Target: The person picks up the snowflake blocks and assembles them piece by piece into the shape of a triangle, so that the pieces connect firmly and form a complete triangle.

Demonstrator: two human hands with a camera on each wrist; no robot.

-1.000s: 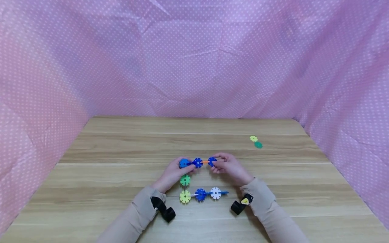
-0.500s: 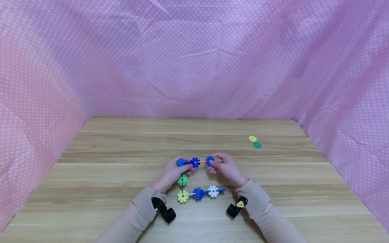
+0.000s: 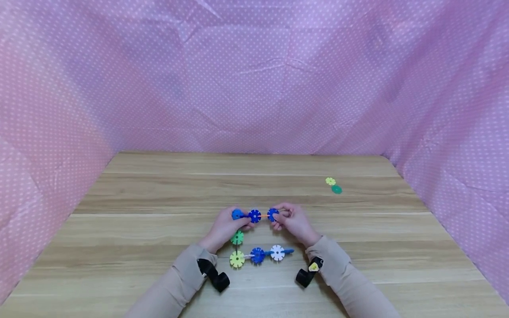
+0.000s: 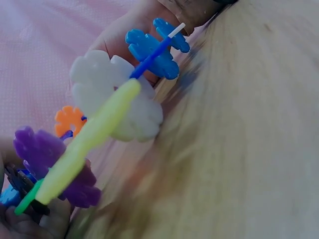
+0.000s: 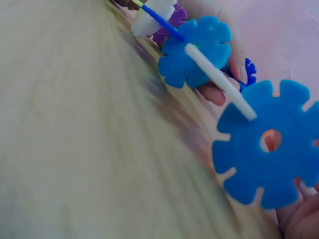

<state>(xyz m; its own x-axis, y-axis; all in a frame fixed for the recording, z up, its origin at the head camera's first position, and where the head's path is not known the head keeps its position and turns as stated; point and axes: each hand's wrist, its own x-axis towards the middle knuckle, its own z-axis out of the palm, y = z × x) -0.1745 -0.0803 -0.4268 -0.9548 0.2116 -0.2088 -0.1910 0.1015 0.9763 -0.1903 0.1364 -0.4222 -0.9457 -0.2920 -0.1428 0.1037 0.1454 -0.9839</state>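
Observation:
A C-shaped chain of slotted plastic discs (image 3: 237, 259) lies between my hands in the head view. My left hand (image 3: 222, 227) pinches its top left part beside a light blue disc (image 3: 237, 214). To the right come a dark blue disc (image 3: 254, 216) and an edge-on orange disc (image 3: 264, 216). My right hand (image 3: 298, 224) holds the blue end disc (image 3: 272, 215) between thumb and fingers. A green disc (image 3: 237, 237) links down to the lower row, which includes a white disc (image 3: 277, 252). In the right wrist view, a large blue disc (image 5: 266, 144) hides part of the hand.
Two loose discs, one yellow (image 3: 330, 181) and one green (image 3: 336, 189), lie farther back on the right of the wooden table (image 3: 159, 190). A pink dotted cloth (image 3: 254, 88) encloses the back and sides. A black camera mount is strapped to each wrist.
The chain has shifted slightly left, its upper row now a little lower than half a second ago. My right hand moved left with it; both hands keep their hold. The loose discs stay put.

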